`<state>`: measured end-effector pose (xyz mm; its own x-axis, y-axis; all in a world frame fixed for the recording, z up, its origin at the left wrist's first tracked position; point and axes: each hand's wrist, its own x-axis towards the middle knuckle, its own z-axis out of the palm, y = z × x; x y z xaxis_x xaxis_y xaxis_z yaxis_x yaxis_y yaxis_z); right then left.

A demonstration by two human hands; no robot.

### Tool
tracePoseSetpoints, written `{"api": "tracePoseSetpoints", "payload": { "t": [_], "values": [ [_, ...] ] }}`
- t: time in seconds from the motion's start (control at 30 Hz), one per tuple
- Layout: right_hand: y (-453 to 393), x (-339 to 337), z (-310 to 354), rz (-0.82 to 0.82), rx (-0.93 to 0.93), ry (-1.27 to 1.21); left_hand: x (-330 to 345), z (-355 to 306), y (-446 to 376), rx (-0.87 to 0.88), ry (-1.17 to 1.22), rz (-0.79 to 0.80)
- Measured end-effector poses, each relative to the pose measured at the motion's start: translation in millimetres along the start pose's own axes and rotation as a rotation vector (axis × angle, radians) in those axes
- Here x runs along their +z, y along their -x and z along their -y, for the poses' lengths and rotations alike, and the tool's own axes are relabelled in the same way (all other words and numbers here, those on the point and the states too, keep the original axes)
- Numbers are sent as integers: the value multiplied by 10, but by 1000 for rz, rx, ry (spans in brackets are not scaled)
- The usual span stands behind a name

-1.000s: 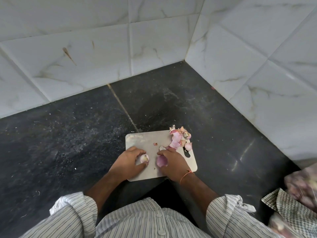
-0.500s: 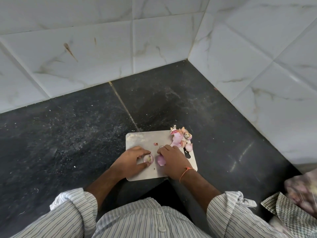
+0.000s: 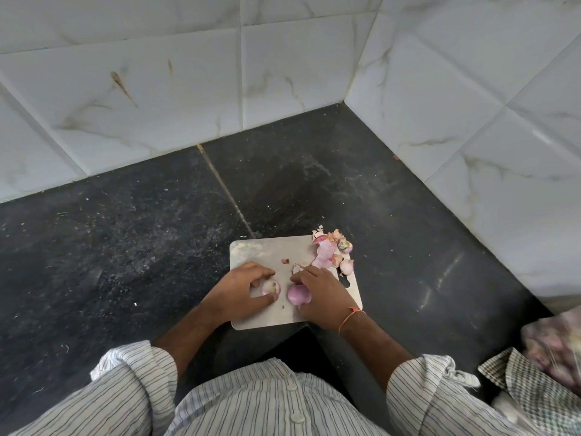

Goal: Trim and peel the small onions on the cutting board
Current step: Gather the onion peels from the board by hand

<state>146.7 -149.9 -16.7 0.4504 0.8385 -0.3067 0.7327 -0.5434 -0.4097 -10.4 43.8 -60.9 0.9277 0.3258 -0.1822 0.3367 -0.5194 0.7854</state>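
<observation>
A pale cutting board (image 3: 251, 250) lies on the dark counter. My left hand (image 3: 235, 292) pinches a small pale onion piece (image 3: 270, 287) between thumb and fingers on the board. My right hand (image 3: 325, 295) is curled beside it, and a thin pale knife tip (image 3: 295, 267) sticks out past its fingers; the handle is hidden. A purple onion piece (image 3: 298, 294) rests on the board against my right thumb. Loose peels (image 3: 325, 256) and one small onion (image 3: 346, 266) sit at the board's far right corner.
The black stone counter (image 3: 125, 247) meets white tiled walls (image 3: 157, 89) behind and to the right. A checked cloth (image 3: 534, 391) and a blurred heap of onions (image 3: 553, 338) are at the lower right. The counter's front edge is just below the board.
Both hands stay on the board. The two onion pieces came close together half a second ago and now sit slightly apart, with the purple piece more exposed.
</observation>
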Motion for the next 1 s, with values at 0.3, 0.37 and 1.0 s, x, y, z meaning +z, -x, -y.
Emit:
{"api": "tracePoseSetpoints", "payload": {
  "t": [0.3,0.37,1.0],
  "values": [
    [-109,-86,-61,-114,99,-67,-264,-53,-332,-196,-41,-99],
    [-232,-97,7,-162,106,-42,-278,-96,-438,-217,-12,-41],
    [-573,-239,-142,-190,134,133,27,-349,-973,-342,295,-19]
  ]
}}
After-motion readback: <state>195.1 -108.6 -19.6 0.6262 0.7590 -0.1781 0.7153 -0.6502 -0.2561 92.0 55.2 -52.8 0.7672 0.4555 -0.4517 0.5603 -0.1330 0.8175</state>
